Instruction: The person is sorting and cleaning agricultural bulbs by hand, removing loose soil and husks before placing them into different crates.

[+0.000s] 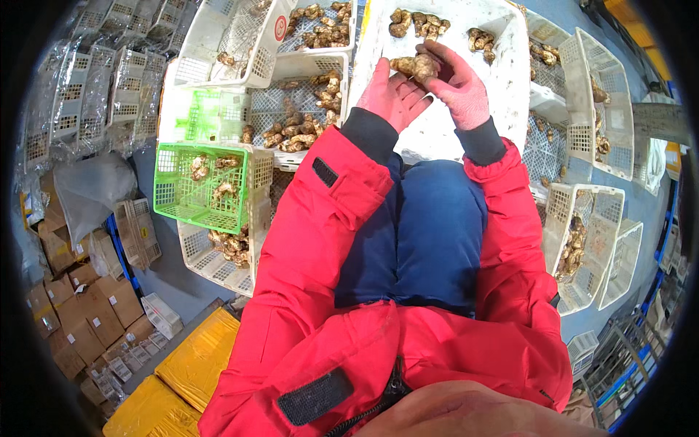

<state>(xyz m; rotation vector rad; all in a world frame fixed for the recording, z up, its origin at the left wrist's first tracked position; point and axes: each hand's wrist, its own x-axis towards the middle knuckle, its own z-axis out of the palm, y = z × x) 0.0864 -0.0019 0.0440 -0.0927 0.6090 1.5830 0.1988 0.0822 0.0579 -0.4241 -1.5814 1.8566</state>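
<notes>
My right hand [464, 86] has its fingers and thumb closed around a knobbly brown mushroom [416, 67]. Close beside it, my left hand [392, 98] is open, palm up with fingers apart; its thumb lies near the mushroom's left end, and I cannot tell if they touch. Both hands are over a white tray [506, 91] in front of my knees. At the tray's far side lie a cluster of mushrooms [420, 25] and, to the right, another mushroom group [481, 42].
Left of the tray stand white baskets of mushrooms [297, 131] and a green basket [200, 186]. More white baskets [613, 109] line the right side. Wrapped stacked crates [87, 95], cardboard boxes [91, 313] and yellow-wrapped packages [193, 357] lie further left.
</notes>
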